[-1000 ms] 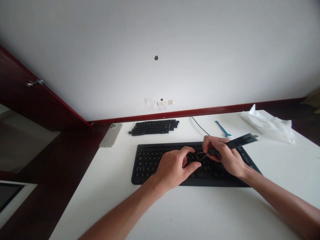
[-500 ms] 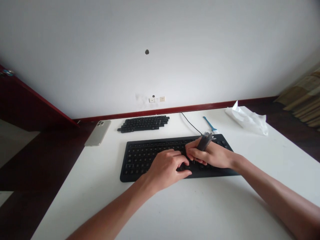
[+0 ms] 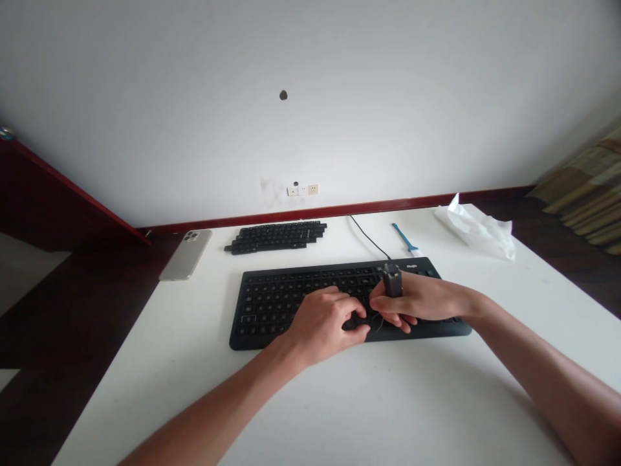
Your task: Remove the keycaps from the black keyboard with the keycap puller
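Note:
A black keyboard (image 3: 272, 338) with its keycaps off lies across the white table, bare switches showing in rows. My left hand (image 3: 325, 323) rests on the middle of it, fingers bent, with a gap between thumb and forefinger; I see nothing held there. In my right hand (image 3: 422, 298), just to the right, is a black keycap puller (image 3: 392, 282), held upright with the fingers closed round its handle. Thin wires show below those fingers, over the keyboard; whether they grip anything cannot be made out. Both hands hide part of the keyboard.
Behind the keyboard, loose black keycaps (image 3: 276, 237) lie arranged in rows. A phone (image 3: 187, 255) lies at the left edge. A blue brush (image 3: 405, 238) and a crumpled white plastic bag (image 3: 478, 230) are at the back right. A cable (image 3: 369, 238) runs back toward the wall.
My right hand has shifted slightly to the right, and the keycap puller has turned from leaning right to nearly upright. The left hand stays in place; the view has moved slightly.

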Demonstrator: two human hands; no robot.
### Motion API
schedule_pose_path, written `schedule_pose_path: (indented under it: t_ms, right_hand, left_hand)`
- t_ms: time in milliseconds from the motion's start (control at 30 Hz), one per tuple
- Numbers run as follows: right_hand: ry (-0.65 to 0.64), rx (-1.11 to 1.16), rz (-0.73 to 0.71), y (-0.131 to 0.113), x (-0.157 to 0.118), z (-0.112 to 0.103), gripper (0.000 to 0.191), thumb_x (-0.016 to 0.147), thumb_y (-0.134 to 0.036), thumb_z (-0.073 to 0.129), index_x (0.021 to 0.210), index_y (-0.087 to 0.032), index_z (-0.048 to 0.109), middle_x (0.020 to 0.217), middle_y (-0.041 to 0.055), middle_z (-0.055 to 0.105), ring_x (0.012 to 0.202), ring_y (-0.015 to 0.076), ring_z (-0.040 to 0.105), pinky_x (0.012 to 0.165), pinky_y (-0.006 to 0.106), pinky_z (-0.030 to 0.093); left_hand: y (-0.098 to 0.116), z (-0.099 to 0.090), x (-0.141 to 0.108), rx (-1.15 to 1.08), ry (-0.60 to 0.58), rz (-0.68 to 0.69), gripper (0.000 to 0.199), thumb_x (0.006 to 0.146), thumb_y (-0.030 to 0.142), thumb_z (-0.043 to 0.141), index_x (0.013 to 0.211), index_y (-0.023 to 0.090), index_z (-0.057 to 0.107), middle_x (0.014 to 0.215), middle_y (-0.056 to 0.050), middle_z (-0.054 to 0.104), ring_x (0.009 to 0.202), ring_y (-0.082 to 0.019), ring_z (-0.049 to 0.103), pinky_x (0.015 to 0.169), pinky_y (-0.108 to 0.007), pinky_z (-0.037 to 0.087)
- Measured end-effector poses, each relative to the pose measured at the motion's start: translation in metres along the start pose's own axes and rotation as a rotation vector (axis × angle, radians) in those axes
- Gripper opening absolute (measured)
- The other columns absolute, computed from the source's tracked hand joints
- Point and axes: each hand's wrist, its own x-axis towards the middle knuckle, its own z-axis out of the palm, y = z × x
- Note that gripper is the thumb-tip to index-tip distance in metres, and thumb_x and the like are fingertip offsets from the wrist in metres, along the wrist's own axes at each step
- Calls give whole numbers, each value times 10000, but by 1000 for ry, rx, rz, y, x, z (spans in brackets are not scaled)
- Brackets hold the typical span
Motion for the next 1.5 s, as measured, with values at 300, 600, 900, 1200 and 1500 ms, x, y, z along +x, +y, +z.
schedule_pose_path:
  t_ms: [300,600,900,1200,1500]
  right_hand:
    - [100,-198,11,-2,-5,-1,421,925,-423,641,567,-210,584,536,19,622,507,176,576,561,312,435]
    - [-3,-313,107,-15,-5,3,434,925,-427,618,569,-192,538,572,27,650,546,169,597,591,294,422]
    - [76,-133,118,-7,5,9,421,969,-419,540,623,-182,577,582,21,651,532,159,623,547,266,463]
    - [234,-124,76,-5,11,18,389,962,-361,518,616,-190,565,536,7,622,480,154,600,520,273,466]
    - [171,-71,-137,-4,8,16,352,985,-378,562,690,-186,569,634,5,635,558,142,605,577,266,468]
  left_hand:
    - [0,0,0,-8,12,11,101,815,254,803,909,236,772,764,28,736,730,-156,641,713,-270,512]
    - [0,0,1,4,4,12,68,823,255,777,884,232,758,764,31,728,745,-162,636,691,-273,500]
    - [0,-1,0,-17,12,6,82,828,252,766,902,231,738,695,47,676,712,-151,599,665,-275,455]
    - [21,7,0,21,17,-160,118,817,342,834,865,265,758,664,39,617,708,-176,527,744,-325,430]
    - [23,12,0,55,60,-137,78,831,220,736,885,277,738,706,42,640,705,-178,513,716,-331,394]
